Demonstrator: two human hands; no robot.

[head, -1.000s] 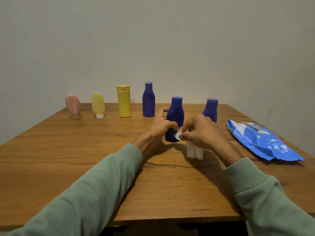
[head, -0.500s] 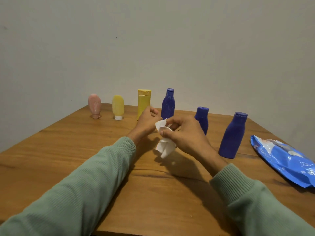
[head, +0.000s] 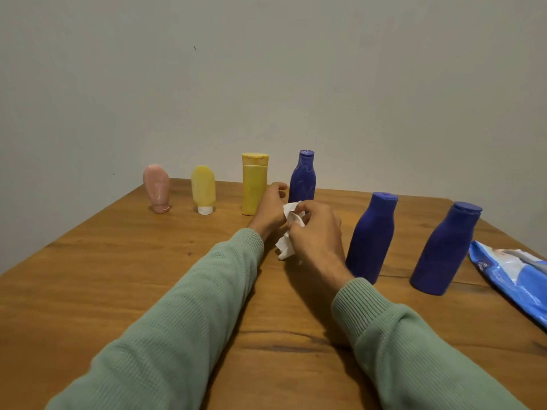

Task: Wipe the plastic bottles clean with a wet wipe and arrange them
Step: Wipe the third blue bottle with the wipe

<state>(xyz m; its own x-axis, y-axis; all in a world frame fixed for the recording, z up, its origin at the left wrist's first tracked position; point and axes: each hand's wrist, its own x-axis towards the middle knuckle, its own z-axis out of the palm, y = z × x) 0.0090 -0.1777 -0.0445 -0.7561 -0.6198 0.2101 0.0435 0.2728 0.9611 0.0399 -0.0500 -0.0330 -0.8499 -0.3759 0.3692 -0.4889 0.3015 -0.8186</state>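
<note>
Bare wood spans the left side of the bench (head: 118, 291). Bottle count is six, all upright. Along the far edge stand one pink bottle (head: 156, 187), one yellow tube (head: 203, 187), one yellow bottle (head: 254, 184) and the rear blue bottle (head: 302, 179).

One wet wipe (head: 288, 232) hangs crumpled above the bench centre, pinched by both hands, with the fingers of the left hand (head: 269, 208) and the right hand (head: 316, 232) curled.

The middle blue bottle (head: 370, 238) and right blue bottle (head: 444, 250) stand nearer, apart. One wipes pack (head: 518, 276) lies at the right edge.
</note>
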